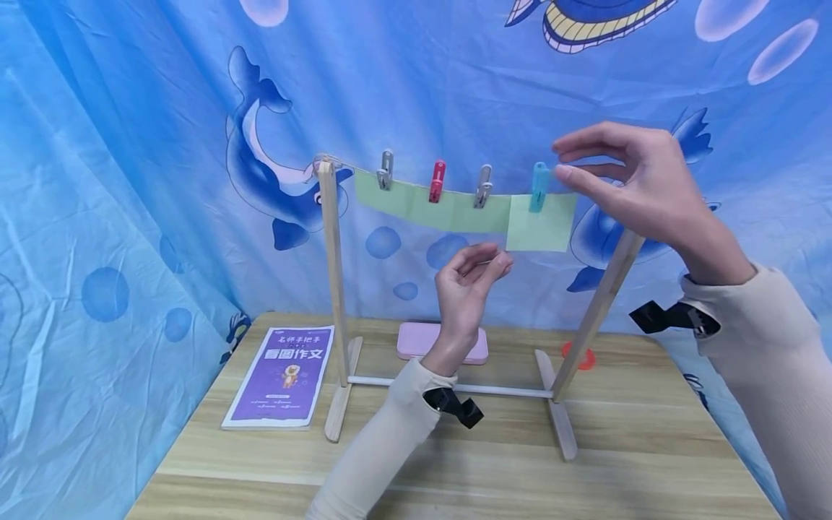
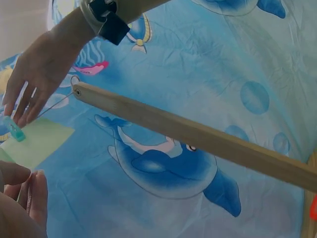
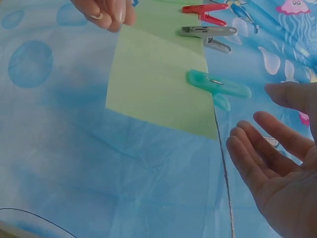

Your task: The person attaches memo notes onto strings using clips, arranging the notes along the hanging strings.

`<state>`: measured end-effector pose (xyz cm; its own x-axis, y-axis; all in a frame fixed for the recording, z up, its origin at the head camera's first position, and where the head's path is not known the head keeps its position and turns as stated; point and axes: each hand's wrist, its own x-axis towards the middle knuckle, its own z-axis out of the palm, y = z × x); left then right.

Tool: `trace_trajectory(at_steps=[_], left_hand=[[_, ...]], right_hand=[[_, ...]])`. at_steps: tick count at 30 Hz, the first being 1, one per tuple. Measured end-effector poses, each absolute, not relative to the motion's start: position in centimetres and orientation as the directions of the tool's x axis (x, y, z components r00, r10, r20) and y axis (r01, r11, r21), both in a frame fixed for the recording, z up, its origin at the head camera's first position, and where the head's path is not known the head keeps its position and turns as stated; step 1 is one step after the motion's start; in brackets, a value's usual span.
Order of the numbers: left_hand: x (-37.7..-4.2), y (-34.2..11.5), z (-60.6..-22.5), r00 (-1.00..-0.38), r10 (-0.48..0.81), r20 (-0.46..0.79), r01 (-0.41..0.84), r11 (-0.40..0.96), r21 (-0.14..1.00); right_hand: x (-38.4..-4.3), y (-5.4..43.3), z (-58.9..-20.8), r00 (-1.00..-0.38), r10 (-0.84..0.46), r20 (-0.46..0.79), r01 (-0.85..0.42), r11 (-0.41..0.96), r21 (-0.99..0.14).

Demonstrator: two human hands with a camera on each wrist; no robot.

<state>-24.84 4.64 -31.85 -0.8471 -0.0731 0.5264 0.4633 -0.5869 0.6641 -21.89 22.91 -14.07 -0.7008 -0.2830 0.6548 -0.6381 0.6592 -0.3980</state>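
A pale green square of paper (image 1: 542, 230) hangs from a string, held by a turquoise clothespin (image 1: 539, 186). My right hand (image 1: 640, 173) is just right of that clothespin, thumb and fingers spread apart with nothing between them; the right wrist view shows a gap between its fingertips and the turquoise clothespin (image 3: 218, 85). Under the paper's lower left corner is my left hand (image 1: 469, 285), loosely curled, its fingertips right at the corner. More green paper (image 1: 422, 206) hangs along the string to the left, under a red clothespin (image 1: 437, 182) and two grey clothespins (image 1: 483, 186).
Two wooden posts (image 1: 333, 274) on feet carry the string, joined low down by a white rod (image 1: 507, 391). On the wooden table (image 1: 494, 477) lie a purple book (image 1: 279, 375), a pink case (image 1: 477, 347) and a red ring (image 1: 588, 359). Behind hangs a blue sea-patterned curtain (image 1: 416, 87).
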Motion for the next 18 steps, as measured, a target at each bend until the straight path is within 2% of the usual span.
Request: trace_trajectory(at_steps=[7, 18], left_hand=[[-24.5, 2.8, -32.8, -0.843, -0.057, 0.535, 0.490, -0.493, 0.719], [-23.2, -1.6, -34.6, -0.808, -0.017, 0.589, 0.572, -0.260, 0.778]], right_hand=[[-20.3, 23.4, -14.9, -0.592, -0.298, 0.749, -0.724, 0.604, -0.332], [-18.1, 24.3, -18.3, -0.576, -0.349, 0.739, -0.750, 0.585, -0.308]])
